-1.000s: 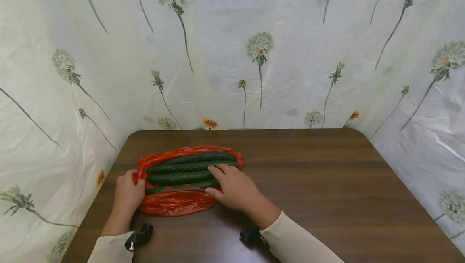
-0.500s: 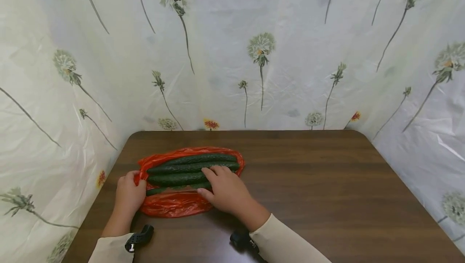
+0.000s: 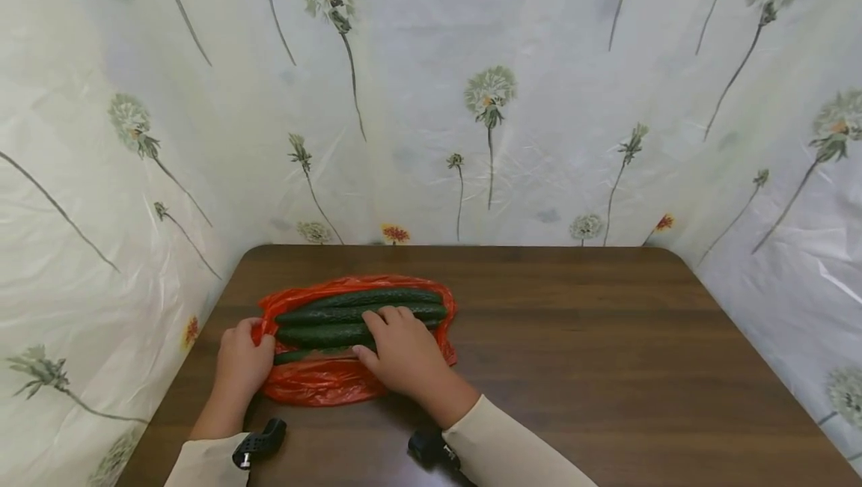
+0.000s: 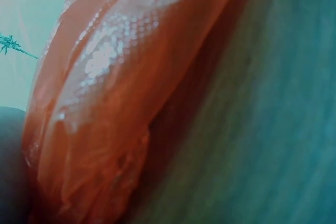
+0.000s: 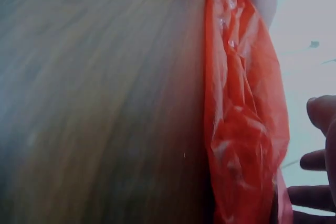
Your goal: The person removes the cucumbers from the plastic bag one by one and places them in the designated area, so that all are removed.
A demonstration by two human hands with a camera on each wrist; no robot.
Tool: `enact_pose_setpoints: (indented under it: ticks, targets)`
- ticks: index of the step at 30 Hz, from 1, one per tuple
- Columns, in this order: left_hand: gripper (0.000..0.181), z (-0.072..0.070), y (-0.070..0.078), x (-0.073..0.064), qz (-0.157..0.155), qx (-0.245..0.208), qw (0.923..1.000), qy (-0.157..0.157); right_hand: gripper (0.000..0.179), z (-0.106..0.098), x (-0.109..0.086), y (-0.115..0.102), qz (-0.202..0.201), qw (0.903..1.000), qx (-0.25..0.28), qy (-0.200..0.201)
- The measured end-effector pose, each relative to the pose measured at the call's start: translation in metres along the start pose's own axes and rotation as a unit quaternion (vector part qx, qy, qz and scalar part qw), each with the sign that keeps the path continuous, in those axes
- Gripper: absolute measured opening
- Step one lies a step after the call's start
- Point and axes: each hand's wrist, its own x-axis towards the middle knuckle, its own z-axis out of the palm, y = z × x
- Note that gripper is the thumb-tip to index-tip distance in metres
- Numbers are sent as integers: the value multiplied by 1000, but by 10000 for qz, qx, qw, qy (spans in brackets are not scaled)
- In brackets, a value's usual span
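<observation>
Several dark green cucumbers [image 3: 323, 335] lie side by side in an opened red plastic bag [image 3: 316, 386] on the left half of the table. At the bag's left end, my left hand [image 3: 241, 358] pinches the bunched plastic. My right hand [image 3: 407, 356] is over the cucumbers, its fingertips at the middle ones and its palm hiding part of their near side. In the left wrist view the red plastic [image 4: 115, 77] fills much of the picture. The right wrist view shows spread fingers [image 5: 314, 160] beside the crumpled bag [image 5: 241, 103]; whether they touch the cucumbers is hard to tell there.
The brown wooden table [image 3: 592, 352] extends to the right of the bag. Behind it and along both sides hangs a pale sheet [image 3: 417, 98] printed with dandelions. Each wrist carries a black camera, as on the left one [image 3: 259, 442].
My right hand has slid leftward over the cucumbers, uncovering more of the bag's right end. The left hand keeps its hold on the bag's left end.
</observation>
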Motion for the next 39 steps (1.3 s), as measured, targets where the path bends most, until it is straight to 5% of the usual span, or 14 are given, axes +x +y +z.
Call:
enact_pose_setpoints:
  ticks: [16, 23, 39]
  targets:
    - [51, -2, -5, -3, -12, 13, 10000, -26, 66, 11, 9, -19, 10, 9990, -348, 286]
    - [52, -1, -6, -1, -2, 21, 10000, -63, 72, 13, 12, -23, 24, 9989, -456, 107]
    - [49, -1, -5, 5, 120, 49, 9999, 8, 51, 15, 22, -18, 234, 9984, -342, 381]
